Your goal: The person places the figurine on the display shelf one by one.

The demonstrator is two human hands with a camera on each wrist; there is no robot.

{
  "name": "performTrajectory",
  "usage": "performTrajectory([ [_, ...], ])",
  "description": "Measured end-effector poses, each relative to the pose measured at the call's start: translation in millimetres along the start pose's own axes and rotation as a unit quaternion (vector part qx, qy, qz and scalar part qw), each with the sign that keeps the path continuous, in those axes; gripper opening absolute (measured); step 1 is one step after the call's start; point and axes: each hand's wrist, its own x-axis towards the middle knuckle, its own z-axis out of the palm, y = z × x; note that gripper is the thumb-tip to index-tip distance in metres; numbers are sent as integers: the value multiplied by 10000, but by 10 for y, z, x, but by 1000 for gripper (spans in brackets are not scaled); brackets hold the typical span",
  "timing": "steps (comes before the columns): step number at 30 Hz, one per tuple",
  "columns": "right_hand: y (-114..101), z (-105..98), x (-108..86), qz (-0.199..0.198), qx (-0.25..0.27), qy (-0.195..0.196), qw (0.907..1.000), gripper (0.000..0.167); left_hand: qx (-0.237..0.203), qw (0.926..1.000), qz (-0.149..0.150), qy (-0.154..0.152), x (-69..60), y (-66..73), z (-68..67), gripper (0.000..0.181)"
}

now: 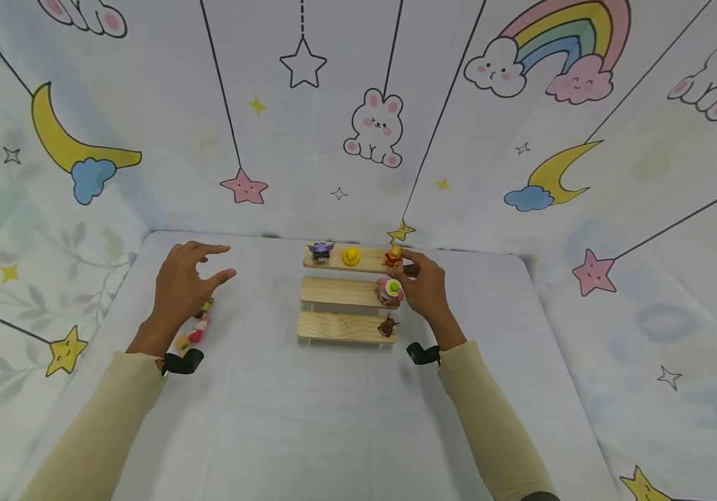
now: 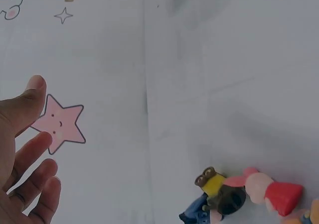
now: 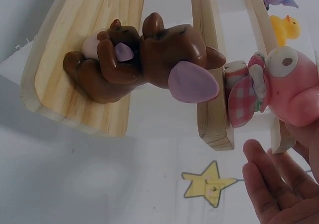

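A three-step wooden shelf (image 1: 341,292) stands on the white-covered bench (image 1: 308,424) and bears five small figures across its planks. On the back plank, a purple figure (image 1: 320,251) stands near the left end, a yellow duck (image 1: 351,256) sits about the middle, and a red-and-yellow figure (image 1: 393,255) stands upright at the right end. The middle plank bears one pink figure (image 1: 389,291) at its right end, with a green-and-yellow top on its head and, seen from the right wrist, a pink-and-white checked garment. The front plank carries one brown figure (image 1: 387,325), also at the right end; the right wrist view shows its purple inner ears and a smaller brown figure (image 3: 123,39) held against its front.

Of the two hands, the right hand (image 1: 425,284) reaches in from the shelf's right side and pinches the red-and-yellow figure between thumb and forefinger, its other fingers extended beside the planks. The left hand (image 1: 179,285) holds nothing: thumb and forefinger are spread well apart above the bench, to the left of the shelf. Near it, loose figures lie close together on the bench: a yellow goggled figure (image 2: 212,180) against a dark, rounded piece (image 2: 230,200), a blue piece (image 2: 197,211), and a pink figure in red (image 2: 271,191).
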Motion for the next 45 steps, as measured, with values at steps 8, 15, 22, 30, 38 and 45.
performTrajectory([
  [8, 4, -1, -1, 17, 36, -15, 10000, 55, 133, 9993, -333, -105, -140, -217, -105, 47],
  [15, -19, 0, -9, 96, 12, -24, 9999, 55, 344, 9965, -666, -366, -268, -424, -107, 44],
  [22, -24, -6, -16, 124, 28, -2, 9999, 55, 469, 9945, -731, -583, -371, -600, -22, 39],
  [30, -13, -3, -15, 91, 26, 29, 10000, 55, 474, 9914, -849, -873, -389, -641, 56, 36],
  [38, 6, 8, -13, 70, 11, 42, 10000, 55, 566, 9875, -910, -1159, -446, -713, 113, 36],
  [45, -2, 11, -16, 47, 34, 30, 10000, 55, 589, 9878, -816, -1186, -470, -744, 158, 38],
])
